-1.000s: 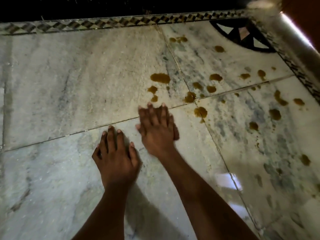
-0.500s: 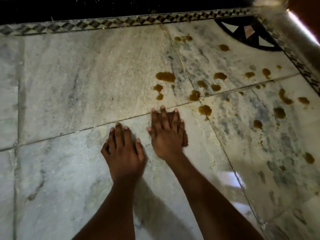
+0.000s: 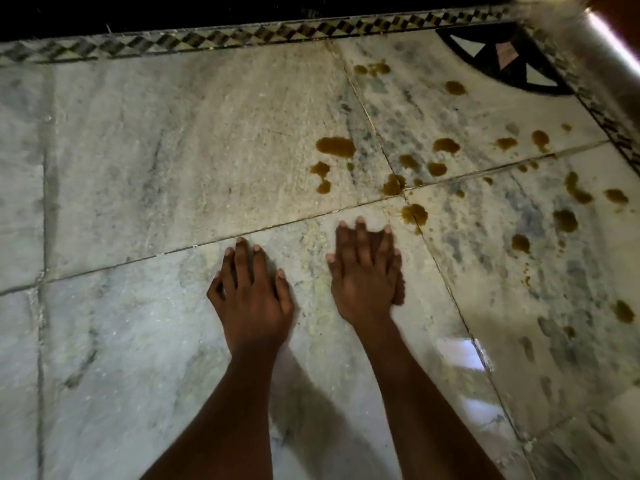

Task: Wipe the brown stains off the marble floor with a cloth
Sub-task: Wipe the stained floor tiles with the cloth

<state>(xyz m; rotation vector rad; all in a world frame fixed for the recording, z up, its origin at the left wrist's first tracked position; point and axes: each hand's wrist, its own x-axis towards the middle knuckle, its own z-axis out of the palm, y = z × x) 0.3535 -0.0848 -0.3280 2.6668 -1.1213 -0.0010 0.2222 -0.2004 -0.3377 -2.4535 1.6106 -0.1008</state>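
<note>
Several brown stains [image 3: 335,146] dot the pale marble floor [image 3: 173,150], spread from the middle to the right edge. My left hand [image 3: 251,296] lies flat on the floor, palm down, fingers slightly apart, nothing in it. My right hand [image 3: 365,275] also presses flat on the floor just right of it, fingers together. The nearest stain [image 3: 414,213] sits just beyond the right hand's fingertips. No cloth shows anywhere in the head view.
A patterned mosaic border [image 3: 242,38] runs along the far edge, with darkness behind it. A black and white inlay [image 3: 502,64] fills the far right corner. A shiny raised ledge [image 3: 606,39] bounds the right side. A bright reflection [image 3: 457,351] lies on the tile near my right forearm.
The view has shifted, so the hands and stains sit further right in frame. My right hand has drawn back a little from the tile joint; both hands stay flat on the floor.
</note>
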